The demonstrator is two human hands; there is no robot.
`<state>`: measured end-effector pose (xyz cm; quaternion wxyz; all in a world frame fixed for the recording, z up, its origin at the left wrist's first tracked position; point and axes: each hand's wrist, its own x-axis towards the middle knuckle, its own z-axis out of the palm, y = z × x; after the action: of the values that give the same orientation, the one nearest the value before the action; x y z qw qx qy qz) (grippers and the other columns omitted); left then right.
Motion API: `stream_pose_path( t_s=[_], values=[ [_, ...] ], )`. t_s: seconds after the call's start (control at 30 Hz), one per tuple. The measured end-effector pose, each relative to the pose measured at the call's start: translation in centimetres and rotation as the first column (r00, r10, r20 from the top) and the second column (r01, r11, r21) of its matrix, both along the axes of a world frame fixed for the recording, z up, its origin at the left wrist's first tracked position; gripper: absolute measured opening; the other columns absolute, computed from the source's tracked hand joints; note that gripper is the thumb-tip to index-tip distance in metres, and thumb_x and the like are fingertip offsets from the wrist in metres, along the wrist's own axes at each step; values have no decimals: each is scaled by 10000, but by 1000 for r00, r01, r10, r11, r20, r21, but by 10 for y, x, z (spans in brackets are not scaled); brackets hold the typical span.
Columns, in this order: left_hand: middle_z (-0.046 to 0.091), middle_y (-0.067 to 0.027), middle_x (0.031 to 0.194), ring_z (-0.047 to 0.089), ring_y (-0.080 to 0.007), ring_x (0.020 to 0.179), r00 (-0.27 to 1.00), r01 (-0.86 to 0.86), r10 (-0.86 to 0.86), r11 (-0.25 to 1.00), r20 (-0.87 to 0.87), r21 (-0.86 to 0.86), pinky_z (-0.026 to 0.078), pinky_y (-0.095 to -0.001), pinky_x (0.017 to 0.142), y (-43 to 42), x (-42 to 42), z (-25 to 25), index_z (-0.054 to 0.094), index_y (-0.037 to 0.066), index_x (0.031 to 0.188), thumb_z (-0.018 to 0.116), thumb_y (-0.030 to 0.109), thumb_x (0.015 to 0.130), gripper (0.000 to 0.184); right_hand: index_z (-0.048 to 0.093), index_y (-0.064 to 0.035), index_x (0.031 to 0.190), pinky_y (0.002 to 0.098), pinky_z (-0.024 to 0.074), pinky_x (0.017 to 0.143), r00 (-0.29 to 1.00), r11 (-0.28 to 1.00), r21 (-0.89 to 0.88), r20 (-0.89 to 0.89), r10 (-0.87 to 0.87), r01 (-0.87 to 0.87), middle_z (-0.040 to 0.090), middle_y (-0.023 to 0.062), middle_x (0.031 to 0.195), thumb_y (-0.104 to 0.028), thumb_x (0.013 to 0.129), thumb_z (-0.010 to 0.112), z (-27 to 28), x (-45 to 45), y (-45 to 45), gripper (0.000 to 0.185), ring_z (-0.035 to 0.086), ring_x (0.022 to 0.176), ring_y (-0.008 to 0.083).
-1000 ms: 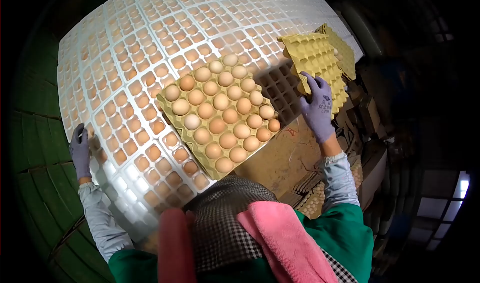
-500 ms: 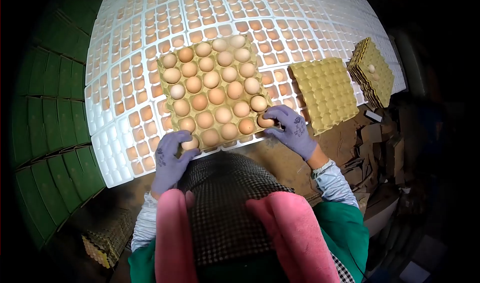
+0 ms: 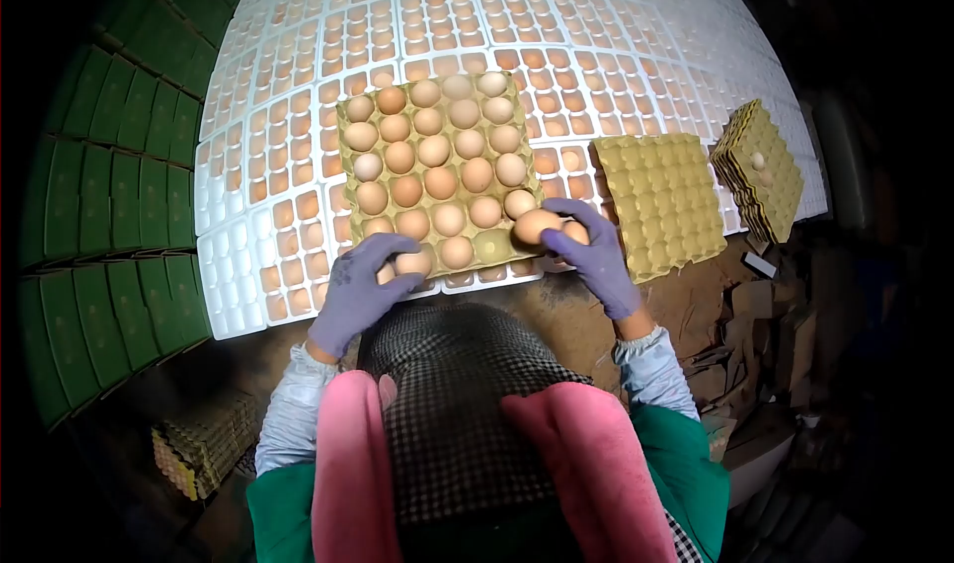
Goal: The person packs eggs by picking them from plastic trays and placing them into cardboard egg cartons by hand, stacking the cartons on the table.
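A yellow pulp egg tray (image 3: 348, 180) filled with brown eggs lies on white plastic trays before me. At its near right corner my right hand (image 3: 596, 260), in a purple glove, grips two eggs: a front egg (image 3: 537, 227) and another egg (image 3: 575, 232) partly covered by fingers. Two cups beside them in the near row are bare, one pale cup (image 3: 490, 248) showing plainly. My left hand (image 3: 366, 287), gloved alike, closes around an egg (image 3: 413, 262) and a second, mostly hidden egg (image 3: 386, 273) at the near left corner.
White plastic trays (image 3: 231, 255) of eggs spread across the table. At right lie an upturned pulp tray (image 3: 664, 203) and a pulp tray stack (image 3: 760, 170) with a small pale object on top. Green cartons (image 3: 89, 310) line the left; cardboard scraps (image 3: 770, 315) lie at lower right.
My right hand has taken a second egg from the near row, baring its cup. My left fingers have moved inward around two eggs. The view has shifted slightly.
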<state>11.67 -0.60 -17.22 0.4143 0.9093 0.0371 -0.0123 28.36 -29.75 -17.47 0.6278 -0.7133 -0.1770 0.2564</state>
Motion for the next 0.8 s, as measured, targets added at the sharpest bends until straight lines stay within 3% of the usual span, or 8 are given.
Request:
stream_pose_path(
  t_s=[0.03, 0.13, 0.17, 0.23, 0.37, 0.57, 0.77, 0.8],
  values=[
    [644, -80, 1062, 609, -160, 791, 990, -136, 143, 903, -13, -407, 532, -310, 713, 12, -10, -7, 539, 51, 1327, 588, 151, 944, 399, 630, -23, 1202, 335, 525, 859, 909, 972, 99, -386, -160, 213, 646, 95, 1145, -189, 872, 738, 0, 6, -12, 384, 620, 1061, 188],
    [629, -130, 1024, 608, -167, 787, 825, -403, 530, 308, -197, -862, 540, -304, 698, 33, -22, -3, 477, -17, 1391, 595, 130, 946, 483, 614, -92, 1263, 300, 552, 789, 996, 996, -1, -8, -86, 86, 590, 99, 1224, -105, 837, 729, 8, 22, -3, 442, 648, 918, 159],
    [614, -133, 1105, 631, -187, 833, 840, -444, 499, 408, -212, -798, 539, -318, 724, 50, -21, -13, 535, 9, 1356, 663, 175, 904, 498, 611, -165, 1280, 325, 562, 787, 878, 974, -224, 459, 134, -31, 512, 119, 1353, -159, 827, 752, 1, 28, 4, 475, 672, 927, 211],
    [576, -143, 1222, 658, -253, 886, 936, -239, 227, 971, 270, 12, 546, -369, 767, 57, -3, -6, 618, 82, 1291, 757, 237, 822, 513, 623, -236, 1270, 384, 566, 815, 619, 709, -687, 630, 469, 162, 460, 138, 1420, -247, 797, 788, 8, 21, 30, 501, 681, 970, 284],
    [474, -145, 1386, 621, -349, 1095, 978, -82, 178, 811, -112, 579, 536, -432, 857, 22, 21, 26, 648, 183, 1216, 838, 305, 719, 546, 646, -265, 1241, 430, 549, 877, 689, 588, -800, 492, 532, 116, 469, 161, 1415, -315, 765, 808, 15, 25, 43, 505, 644, 1070, 350],
    [466, -147, 1385, 625, -334, 1035, 986, -145, 168, 834, 4, 532, 528, -441, 827, 29, 16, 6, 627, 156, 1177, 769, 226, 779, 428, 654, -138, 1266, 405, 459, 1042, 874, 977, -212, 481, 76, 32, 485, 138, 1398, -223, 783, 820, 0, 14, 6, 517, 522, 1266, 309],
    [447, -165, 1428, 607, -362, 1097, 987, -141, 158, 910, -14, 391, 517, -428, 862, 34, 11, 13, 633, 153, 1216, 748, 182, 798, 434, 623, -65, 1297, 362, 407, 1089, 895, 955, 2, 350, -277, 296, 528, 127, 1382, -143, 814, 795, 4, -6, -11, 519, 491, 1303, 258],
    [429, -177, 1447, 598, -377, 1107, 988, -126, 150, 909, -32, 397, 512, -431, 873, 35, 13, 11, 630, 144, 1224, 749, 212, 799, 446, 598, -37, 1316, 354, 405, 1085, 899, 906, 97, 122, -421, 412, 580, 109, 1323, -149, 837, 775, -7, -3, -22, 523, 512, 1278, 249]
  ],
)
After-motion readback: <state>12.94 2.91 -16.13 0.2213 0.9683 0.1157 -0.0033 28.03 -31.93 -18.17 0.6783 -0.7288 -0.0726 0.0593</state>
